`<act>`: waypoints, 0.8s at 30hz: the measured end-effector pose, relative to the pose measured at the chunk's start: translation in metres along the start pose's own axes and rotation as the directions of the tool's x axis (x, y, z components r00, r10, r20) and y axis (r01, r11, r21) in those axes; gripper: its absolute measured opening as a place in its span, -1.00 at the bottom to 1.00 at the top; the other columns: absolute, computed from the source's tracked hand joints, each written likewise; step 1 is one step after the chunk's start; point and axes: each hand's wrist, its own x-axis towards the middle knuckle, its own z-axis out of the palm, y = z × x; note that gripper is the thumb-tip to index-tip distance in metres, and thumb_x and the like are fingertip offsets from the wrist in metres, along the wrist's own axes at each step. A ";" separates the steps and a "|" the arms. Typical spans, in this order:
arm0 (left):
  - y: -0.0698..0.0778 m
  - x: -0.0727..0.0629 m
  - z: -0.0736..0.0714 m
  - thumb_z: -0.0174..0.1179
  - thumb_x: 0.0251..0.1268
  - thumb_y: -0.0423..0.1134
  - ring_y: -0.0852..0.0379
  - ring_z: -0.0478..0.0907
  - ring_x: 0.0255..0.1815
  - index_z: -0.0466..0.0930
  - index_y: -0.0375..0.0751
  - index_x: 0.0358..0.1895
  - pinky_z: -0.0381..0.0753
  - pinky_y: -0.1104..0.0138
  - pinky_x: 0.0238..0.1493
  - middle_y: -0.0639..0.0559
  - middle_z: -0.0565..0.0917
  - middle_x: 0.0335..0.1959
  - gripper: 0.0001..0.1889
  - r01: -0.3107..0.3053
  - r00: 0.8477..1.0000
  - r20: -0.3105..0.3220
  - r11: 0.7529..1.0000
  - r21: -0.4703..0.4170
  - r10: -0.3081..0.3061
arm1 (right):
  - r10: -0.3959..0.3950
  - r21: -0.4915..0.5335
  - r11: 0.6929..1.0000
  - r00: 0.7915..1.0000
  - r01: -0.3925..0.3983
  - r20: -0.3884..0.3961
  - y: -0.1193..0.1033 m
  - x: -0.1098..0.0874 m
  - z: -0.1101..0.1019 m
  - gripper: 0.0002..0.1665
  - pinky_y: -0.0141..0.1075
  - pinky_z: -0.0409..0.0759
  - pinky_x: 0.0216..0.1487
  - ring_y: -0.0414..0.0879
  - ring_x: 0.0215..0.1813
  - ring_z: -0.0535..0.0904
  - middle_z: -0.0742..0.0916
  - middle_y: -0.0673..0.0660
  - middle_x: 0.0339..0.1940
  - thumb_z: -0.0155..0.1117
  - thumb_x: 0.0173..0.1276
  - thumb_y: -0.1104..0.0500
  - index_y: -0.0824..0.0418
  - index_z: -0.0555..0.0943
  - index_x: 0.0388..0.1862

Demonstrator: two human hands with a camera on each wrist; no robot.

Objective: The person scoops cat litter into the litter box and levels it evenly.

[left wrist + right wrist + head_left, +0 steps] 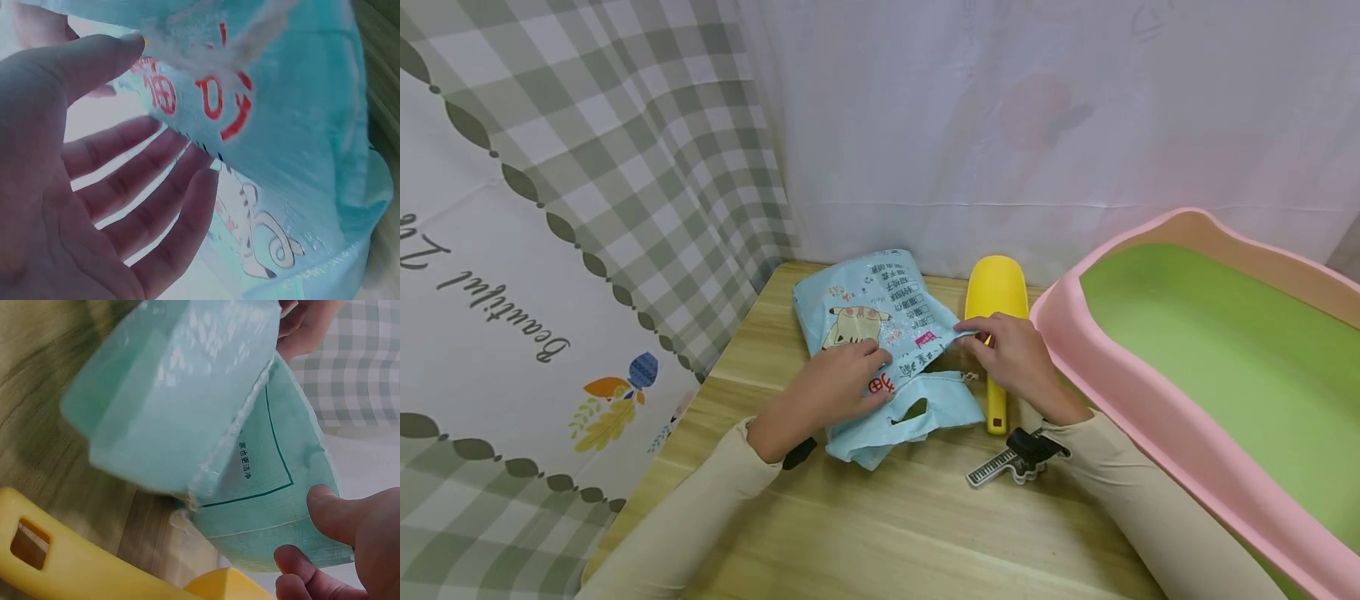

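Observation:
A light blue plastic bag [880, 292], printed with a cartoon cat and red and black characters, lies on the wooden table. Its upper strip with a handle cut-out [940, 408] is folded toward me. My left hand [831, 387] rests on the bag's near left part. In the left wrist view, that hand's fingers [144, 165] are spread and slightly bent against the plastic. At the bag's right corner, my right hand [1011, 358] pinches the edge between thumb and fingers, as the right wrist view shows. What the bag contains is hidden.
A yellow scoop [996, 283] lies right of the bag, its handle partly behind my right hand. Nearer me is a clip [996, 468] with a piano-key pattern. A large pink-rimmed tub [1120, 358] with a green inside stands at right. Curtains border the table [850, 533].

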 end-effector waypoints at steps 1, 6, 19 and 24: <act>0.001 0.001 0.000 0.49 0.45 -0.03 -0.04 0.72 -0.14 0.74 -0.24 0.18 0.74 0.06 -0.05 -0.07 0.70 -0.03 -0.57 -0.002 1.000 -0.003 1.000 0.010 0.002 | -0.001 -0.001 1.000 1.000 0.001 0.001 0.000 0.001 0.000 -0.75 -0.12 0.53 -0.29 0.00 -0.34 0.58 0.73 0.11 -0.34 0.44 0.56 0.20 0.18 0.87 0.13; 0.002 0.003 0.000 0.41 0.48 -0.16 -0.02 0.72 -0.26 0.77 -0.26 0.07 0.73 0.09 -0.17 -0.05 0.72 -0.15 -0.73 -0.042 0.998 -0.054 0.998 0.048 0.044 | -0.005 -0.001 1.000 1.000 0.005 0.002 0.001 -0.001 -0.001 -0.74 -0.12 0.54 -0.28 0.00 -0.35 0.59 0.73 0.11 -0.34 0.44 0.55 0.20 0.19 0.87 0.13; 0.000 0.001 -0.002 0.32 0.41 -0.36 0.08 0.61 -0.47 0.68 -0.20 -0.30 0.63 0.20 -0.40 0.03 0.65 -0.42 -0.93 -0.097 0.974 -0.202 0.994 0.046 0.104 | 0.058 0.020 0.998 0.998 -0.058 0.001 0.000 -0.004 -0.002 -0.46 -0.03 0.66 -0.13 0.04 -0.21 0.77 0.86 0.12 -0.17 0.49 0.52 -0.08 0.19 0.77 0.32; 0.001 0.001 -0.002 0.28 0.45 -0.37 0.12 0.55 -0.53 0.64 -0.20 -0.31 0.59 0.23 -0.44 0.07 0.60 -0.49 -0.89 -0.103 0.969 -0.222 0.994 0.042 0.110 | 0.103 0.036 0.994 0.995 -0.103 0.019 -0.002 -0.004 -0.003 -0.40 -0.03 0.70 -0.14 0.06 -0.17 0.81 0.87 0.16 -0.10 0.45 0.54 -0.15 0.19 0.73 0.36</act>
